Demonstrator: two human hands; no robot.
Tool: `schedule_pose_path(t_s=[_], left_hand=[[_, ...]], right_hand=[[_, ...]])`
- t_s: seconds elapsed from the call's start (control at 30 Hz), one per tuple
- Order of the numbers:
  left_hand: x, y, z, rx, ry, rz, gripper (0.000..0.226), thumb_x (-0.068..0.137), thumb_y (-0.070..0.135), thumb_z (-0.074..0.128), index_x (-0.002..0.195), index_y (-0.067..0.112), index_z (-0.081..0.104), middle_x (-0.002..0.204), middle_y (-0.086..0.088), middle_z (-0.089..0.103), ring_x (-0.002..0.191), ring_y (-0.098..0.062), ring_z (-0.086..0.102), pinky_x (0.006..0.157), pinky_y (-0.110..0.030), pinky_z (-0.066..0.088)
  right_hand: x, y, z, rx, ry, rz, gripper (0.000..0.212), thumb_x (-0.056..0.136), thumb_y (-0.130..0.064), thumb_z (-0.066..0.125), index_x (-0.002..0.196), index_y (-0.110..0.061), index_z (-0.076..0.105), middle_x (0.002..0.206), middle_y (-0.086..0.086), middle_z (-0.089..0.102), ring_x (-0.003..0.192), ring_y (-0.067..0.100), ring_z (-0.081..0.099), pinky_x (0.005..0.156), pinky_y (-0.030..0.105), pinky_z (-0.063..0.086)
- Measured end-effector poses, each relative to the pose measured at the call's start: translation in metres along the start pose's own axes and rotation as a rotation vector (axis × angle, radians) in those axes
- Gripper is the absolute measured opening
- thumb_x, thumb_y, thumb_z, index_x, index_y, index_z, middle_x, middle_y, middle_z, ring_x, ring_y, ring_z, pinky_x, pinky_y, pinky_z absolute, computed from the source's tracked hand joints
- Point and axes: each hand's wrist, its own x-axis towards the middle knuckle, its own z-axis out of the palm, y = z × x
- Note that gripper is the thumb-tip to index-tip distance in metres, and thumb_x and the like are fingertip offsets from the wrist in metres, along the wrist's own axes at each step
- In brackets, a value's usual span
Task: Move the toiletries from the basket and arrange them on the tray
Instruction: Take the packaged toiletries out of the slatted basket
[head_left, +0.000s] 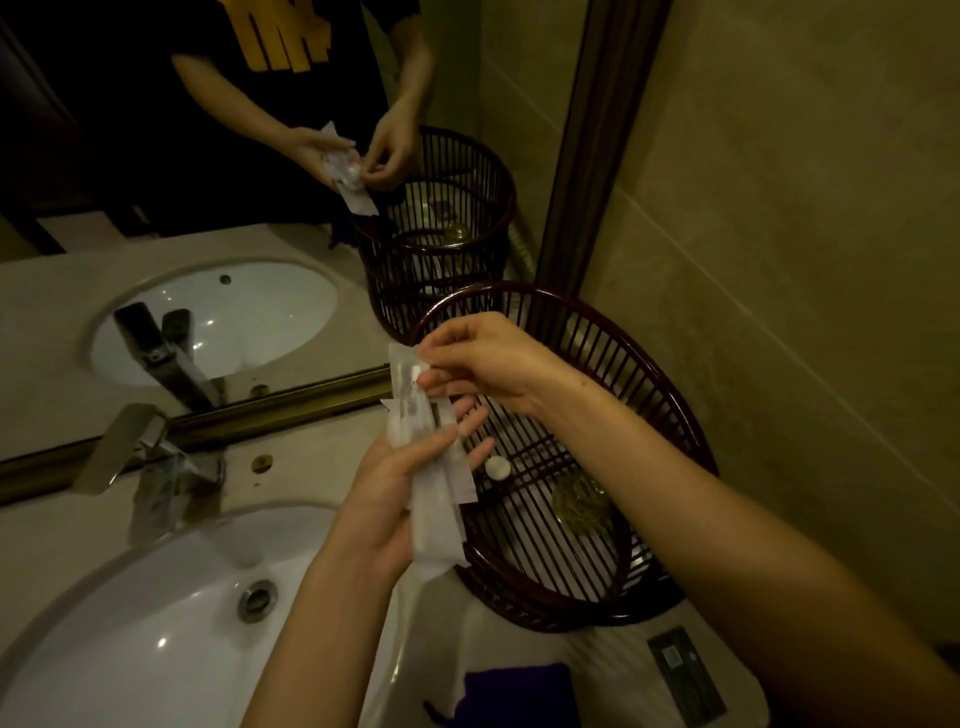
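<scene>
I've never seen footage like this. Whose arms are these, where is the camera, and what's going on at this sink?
There is no machine: a person wears a camera on the head, looking down at their own bare hands. The left hand holds a bundle of long white wrapped packets; the right hand pinches the top of one. Beside them a dark slatted basket stands on the counter, with a small white-capped bottle and a clear round item inside. To the left are the white sink and tap. The mirror behind repeats the scene.
</scene>
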Motion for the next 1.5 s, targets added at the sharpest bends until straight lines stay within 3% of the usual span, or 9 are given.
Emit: schedule_pose_path(t_s=[0.1,0.2,0.37,0.5,0.8,0.9,1.07,1.27,1.5], left_hand=[[0.001,-0.002,-0.003,0.025,0.001,0.013,0.063,0.094,-0.014,0.045,0.151,0.012,0.038,0.137,-0.019,0.064,0.123,-0.03,0.065,0.086,-0.036,0.061],[-0.001,-0.003,-0.003,0.026,0.013,0.014,0.066,0.096,-0.014,0.042,0.154,0.017,0.034,0.137,-0.017,0.065,0.122,-0.029,0.065,0.085,-0.034,0.061],[0.001,-0.004,-0.003,-0.005,0.03,0.032,0.064,0.095,-0.016,0.043,0.152,0.013,0.037,0.136,-0.018,0.065,0.122,-0.029,0.065,0.084,-0.035,0.061],[0.0,-0.004,-0.001,-0.007,0.044,0.046,0.063,0.095,-0.016,0.042,0.152,0.012,0.036,0.137,-0.019,0.064,0.123,-0.029,0.065,0.085,-0.036,0.061],[0.002,-0.003,-0.001,-0.027,0.052,0.048,0.062,0.095,-0.015,0.046,0.151,0.011,0.037,0.137,-0.019,0.064,0.123,-0.028,0.065,0.086,-0.036,0.06],[0.002,-0.002,0.0,-0.045,0.05,0.04,0.062,0.095,-0.009,0.051,0.151,0.011,0.037,0.136,-0.018,0.065,0.121,-0.026,0.066,0.082,-0.034,0.061],[0.0,-0.001,0.003,-0.075,0.06,0.025,0.056,0.095,0.0,0.053,0.148,0.013,0.042,0.133,-0.018,0.068,0.119,-0.027,0.067,0.088,-0.037,0.061],[-0.001,0.001,0.009,-0.119,0.104,-0.017,0.047,0.102,0.016,0.049,0.147,0.007,0.042,0.136,-0.02,0.065,0.123,-0.029,0.065,0.088,-0.038,0.061],[-0.007,0.008,0.014,-0.22,0.134,-0.071,0.04,0.104,0.036,0.043,0.124,0.008,0.062,0.14,-0.024,0.06,0.131,-0.035,0.056,0.103,-0.048,0.048]], right_hand=[[0.006,0.0,-0.015,-0.296,0.153,-0.168,0.013,0.099,-0.015,0.061,0.109,-0.007,0.065,0.096,0.016,0.074,0.075,0.02,0.074,0.069,0.03,0.062],[0.027,0.02,-0.047,-0.572,0.335,-0.161,0.01,0.096,-0.017,0.065,0.106,-0.014,0.067,0.095,0.009,0.074,0.073,0.015,0.072,0.068,0.028,0.061],[0.065,0.123,-0.055,-1.13,0.096,0.274,0.017,0.087,-0.024,0.074,0.101,-0.019,0.066,0.101,0.004,0.067,0.094,0.022,0.066,0.084,0.041,0.059],[0.067,0.179,-0.048,-1.323,-0.041,0.36,0.04,0.085,-0.038,0.068,0.118,-0.018,0.058,0.117,0.008,0.063,0.105,0.028,0.062,0.089,0.044,0.055],[0.072,0.172,-0.059,-1.449,-0.067,0.378,0.057,0.08,-0.049,0.075,0.125,-0.02,0.054,0.126,0.006,0.062,0.112,0.027,0.061,0.093,0.043,0.052],[0.064,0.156,-0.074,-1.625,-0.11,0.531,0.067,0.082,-0.05,0.074,0.136,-0.018,0.051,0.138,0.005,0.056,0.125,0.028,0.056,0.101,0.045,0.047],[0.05,0.149,-0.092,-1.587,-0.192,0.72,0.071,0.085,-0.052,0.071,0.14,-0.013,0.05,0.142,0.009,0.054,0.127,0.03,0.055,0.102,0.043,0.047],[0.053,0.164,-0.061,-1.415,-0.132,0.256,0.043,0.09,-0.044,0.065,0.124,-0.022,0.052,0.123,0.008,0.062,0.108,0.028,0.062,0.088,0.044,0.055],[0.063,0.181,-0.033,-1.227,-0.133,0.249,0.027,0.097,-0.02,0.057,0.122,-0.019,0.066,0.121,0.009,0.067,0.11,0.028,0.064,0.095,0.041,0.053]])
